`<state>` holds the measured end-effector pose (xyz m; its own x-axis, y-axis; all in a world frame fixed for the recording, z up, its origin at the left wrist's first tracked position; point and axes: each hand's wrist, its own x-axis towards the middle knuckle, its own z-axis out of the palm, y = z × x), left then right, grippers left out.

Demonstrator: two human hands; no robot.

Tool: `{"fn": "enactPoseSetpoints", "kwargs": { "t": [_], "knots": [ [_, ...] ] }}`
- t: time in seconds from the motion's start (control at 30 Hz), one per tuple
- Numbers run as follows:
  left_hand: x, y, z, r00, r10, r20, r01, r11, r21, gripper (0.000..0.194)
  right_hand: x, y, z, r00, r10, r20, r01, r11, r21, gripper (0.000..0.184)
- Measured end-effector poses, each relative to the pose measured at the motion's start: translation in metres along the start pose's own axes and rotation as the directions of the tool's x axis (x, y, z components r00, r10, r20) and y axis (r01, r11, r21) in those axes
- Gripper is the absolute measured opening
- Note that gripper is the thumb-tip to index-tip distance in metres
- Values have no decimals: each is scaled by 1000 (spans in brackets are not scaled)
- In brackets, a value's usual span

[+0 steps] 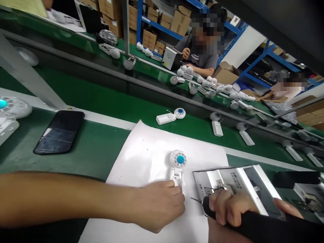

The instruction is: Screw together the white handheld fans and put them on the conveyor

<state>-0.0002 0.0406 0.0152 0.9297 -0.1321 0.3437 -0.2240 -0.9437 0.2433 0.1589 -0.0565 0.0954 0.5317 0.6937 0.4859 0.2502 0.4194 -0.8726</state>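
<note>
A white handheld fan (178, 158) with a blue centre lies on a white sheet (141, 155), its handle toward me and the upper handle section exposed. My left hand (160, 206) is closed over the handle's lower part and hides it. In my right hand (233, 207) is a black electric screwdriver (255, 224), its thin bit pointing left, apart from the fan. Behind that hand stands a silver box (236, 182) marked "TOOLS", resembling a screw feeder.
A black phone (60, 131) lies at left, near another fan (17, 107). Several fans, one (168, 117) just beyond the sheet, rest on the green belt (113, 104). Across the line a person (205, 57) sits by more fans; another person is at far right. A metal post (32, 71) slants at left.
</note>
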Motion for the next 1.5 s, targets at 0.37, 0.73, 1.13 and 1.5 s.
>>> {"fn": "enactPoseSetpoints", "kwargs": {
  "t": [0.37,0.73,1.13,1.5],
  "knots": [
    [-6,5,20,992,89,-84,-93,994,-50,17,17,44,61,998,4,-60,6,986,164,58],
    [-6,3,15,997,58,-51,-64,992,-111,12,7,67,74,996,23,-82,-8,985,172,45],
    [-10,2,14,993,95,-66,-103,987,-121,13,10,10,-7,938,-291,-189,250,945,-212,53],
    [-9,3,14,993,103,-55,-108,989,-99,11,7,17,-5,965,-204,-165,195,978,-68,54]
  ]
}}
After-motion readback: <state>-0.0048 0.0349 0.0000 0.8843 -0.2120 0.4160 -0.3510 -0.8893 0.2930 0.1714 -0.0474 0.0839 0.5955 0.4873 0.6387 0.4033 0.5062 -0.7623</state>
